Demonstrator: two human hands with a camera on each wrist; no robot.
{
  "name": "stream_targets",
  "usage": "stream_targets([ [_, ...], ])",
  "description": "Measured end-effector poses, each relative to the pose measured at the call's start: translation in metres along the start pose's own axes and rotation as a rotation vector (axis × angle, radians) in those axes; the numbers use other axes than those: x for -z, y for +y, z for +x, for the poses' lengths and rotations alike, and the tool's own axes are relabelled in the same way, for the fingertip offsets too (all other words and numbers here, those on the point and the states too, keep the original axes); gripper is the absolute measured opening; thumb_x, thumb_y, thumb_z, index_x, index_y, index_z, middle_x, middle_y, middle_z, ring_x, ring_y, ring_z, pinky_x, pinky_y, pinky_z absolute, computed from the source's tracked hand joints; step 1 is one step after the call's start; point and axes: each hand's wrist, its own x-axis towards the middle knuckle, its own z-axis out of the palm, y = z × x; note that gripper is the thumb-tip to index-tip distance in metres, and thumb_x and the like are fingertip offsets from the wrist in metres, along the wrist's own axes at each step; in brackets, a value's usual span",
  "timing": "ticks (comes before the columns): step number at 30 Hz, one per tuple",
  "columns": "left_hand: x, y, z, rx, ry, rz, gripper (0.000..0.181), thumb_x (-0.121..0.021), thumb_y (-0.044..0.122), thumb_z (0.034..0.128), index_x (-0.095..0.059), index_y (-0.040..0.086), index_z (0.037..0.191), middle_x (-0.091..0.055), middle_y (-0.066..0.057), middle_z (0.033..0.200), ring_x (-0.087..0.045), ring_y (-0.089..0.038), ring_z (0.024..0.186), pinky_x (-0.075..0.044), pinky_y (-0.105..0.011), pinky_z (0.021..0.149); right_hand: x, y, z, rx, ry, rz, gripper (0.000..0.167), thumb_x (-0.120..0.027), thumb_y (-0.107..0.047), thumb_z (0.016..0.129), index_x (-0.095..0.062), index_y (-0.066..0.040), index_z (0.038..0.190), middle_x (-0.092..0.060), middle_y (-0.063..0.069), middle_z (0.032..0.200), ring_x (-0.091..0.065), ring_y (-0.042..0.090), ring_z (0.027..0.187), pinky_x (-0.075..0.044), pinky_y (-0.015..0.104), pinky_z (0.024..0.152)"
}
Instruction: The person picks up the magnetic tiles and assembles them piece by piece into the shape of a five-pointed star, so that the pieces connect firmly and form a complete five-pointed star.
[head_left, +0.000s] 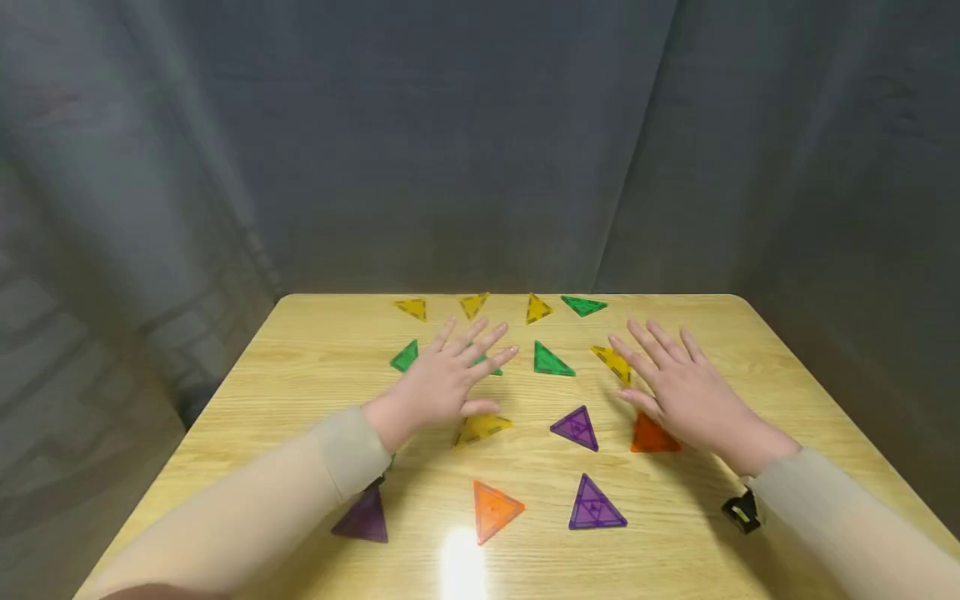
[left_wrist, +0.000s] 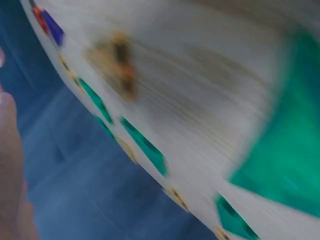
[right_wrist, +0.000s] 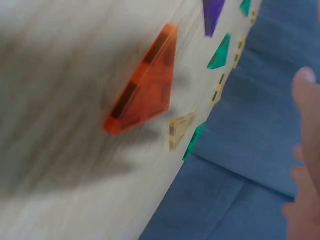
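Dark purple tile (head_left: 365, 523): lying flat on the table (head_left: 300, 392), showing partly beside the left sleeve (head_left: 348, 450); probably weighing little.
Green tile (head_left: 403, 358): lying behind that, near the back; likely staying stiff when pinching 2 opposite edges.
Left hand (head_left: 438, 383): hovering above the tiles, spreading 5 fingers nearly straight, gripping nothing.
Yellow tile (head_left: 482, 429): lying beneath the thumb, hiding partly.
Orange tile (head_left: 491, 510): lying in front, reflecting light; probably feeling smooth, sliding easily, calling for lifting by 1 raised corner.
Farther purple tile (head_left: 577, 428): lying mid-table, offering 3 reachable edges.
Nearer purple tile (head_left: 593, 509): lying in front; likely resisting bending, perhaps chipping if falling.
Red-orange tile (head_left: 648, 437): lying flat, showing a thick rim worth pinching.
Right hand (head_left: 693, 396): hovering near it, extending its fingers apart, holding nothing.
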Motion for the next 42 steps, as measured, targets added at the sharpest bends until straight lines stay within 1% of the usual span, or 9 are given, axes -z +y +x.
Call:
stream_targets([
  [2,0.002,0.012,0.005,-0.039,-0.049,-0.059,0.08,-0.039,0.068,0.0959,-0.016,0.024,0.16,0.0,-0.003,0.165,0.005,-0.026,0.149,0.009,-0.054,0.116,0.003,-0.005,-0.008,-0.019,-0.058,0.053,0.066,-0.057,-0.039,0.1,-0.031,-0.015,0.156,-0.023,0.016,0.16,-0.019,0.039,0.146,-0.006,0.061,0.116],
  [5,0.006,0.033,0.014,-0.104,-0.154,-0.147,0.079,-0.034,0.068,0.097,-0.013,0.024,0.16,-0.003,0.0,0.165,0.004,-0.023,0.149,0.01,-0.051,0.117,0.008,-0.011,-0.023,-0.01,-0.131,0.136,0.05,-0.06,-0.021,0.1,-0.047,-0.008,0.147,-0.046,0.019,0.146,-0.04,0.041,0.135,-0.025,0.063,0.111],
  [7,0.008,0.046,0.02,-0.142,-0.218,-0.196,0.078,-0.033,0.067,0.0973,-0.015,0.024,0.159,-0.007,0.001,0.164,0.001,-0.022,0.149,0.007,-0.05,0.118,0.009,-0.013,-0.033,0.01,-0.165,0.179,0.041,-0.063,-0.009,0.096,-0.058,-0.003,0.137,-0.058,0.02,0.133,-0.052,0.041,0.124,-0.039,0.06,0.103],
  [9,0.009,0.058,0.025,-0.163,-0.277,-0.239,0.077,-0.031,0.068,0.0972,-0.019,0.023,0.159,-0.012,0.002,0.164,-0.003,-0.022,0.15,0.004,-0.05,0.119,0.007,-0.014,-0.042,0.035,-0.192,0.208,0.035,-0.066,-0.003,0.093,-0.064,-0.001,0.128,-0.064,0.02,0.123,-0.059,0.041,0.114,-0.048,0.058,0.095],
  [14,0.006,0.077,0.036,-0.185,-0.408,-0.276,0.074,-0.03,0.068,0.0968,-0.028,0.025,0.157,-0.021,0.007,0.161,-0.01,-0.022,0.149,-0.001,-0.049,0.12,-0.003,-0.015,-0.06,0.008,-0.284,0.226,0.035,-0.065,-0.004,0.093,-0.065,-0.002,0.128,-0.061,0.021,0.128,-0.058,0.043,0.115,-0.05,0.057,0.093],
  [17,0.003,0.083,0.039,-0.18,-0.463,-0.268,0.074,-0.029,0.07,0.0957,-0.029,0.028,0.156,-0.022,0.01,0.16,-0.012,-0.019,0.149,-0.002,-0.048,0.12,-0.008,-0.017,-0.065,-0.017,-0.296,0.23,0.038,-0.064,-0.003,0.094,-0.061,-0.001,0.132,-0.057,0.022,0.134,-0.055,0.043,0.119,-0.048,0.057,0.095],
  [24,-0.004,0.084,0.04,-0.166,-0.473,-0.263,0.074,-0.031,0.071,0.0949,-0.028,0.029,0.156,-0.022,0.012,0.16,-0.013,-0.018,0.149,-0.003,-0.048,0.12,-0.012,-0.026,-0.061,-0.008,-0.263,0.273,0.04,-0.062,-0.007,0.096,-0.058,-0.001,0.136,-0.054,0.02,0.138,-0.053,0.041,0.122,-0.047,0.056,0.097],
  [35,-0.011,0.078,0.043,-0.174,-0.458,-0.287,0.075,-0.032,0.071,0.0947,-0.03,0.028,0.156,-0.023,0.011,0.16,-0.012,-0.019,0.149,-0.004,-0.047,0.12,-0.016,-0.041,-0.041,-0.02,-0.304,0.301,0.045,-0.061,-0.01,0.098,-0.052,-0.003,0.142,-0.049,0.02,0.144,-0.049,0.041,0.128,-0.043,0.058,0.101],
  [42,-0.014,0.077,0.044,-0.184,-0.456,-0.282,0.076,-0.03,0.071,0.0945,-0.031,0.027,0.156,-0.023,0.012,0.16,-0.011,-0.018,0.149,-0.005,-0.047,0.12,-0.021,-0.046,-0.032,0.0,-0.312,0.302,0.047,-0.061,-0.009,0.097,-0.051,-0.003,0.143,-0.047,0.018,0.146,-0.047,0.039,0.13,-0.042,0.056,0.102],
])
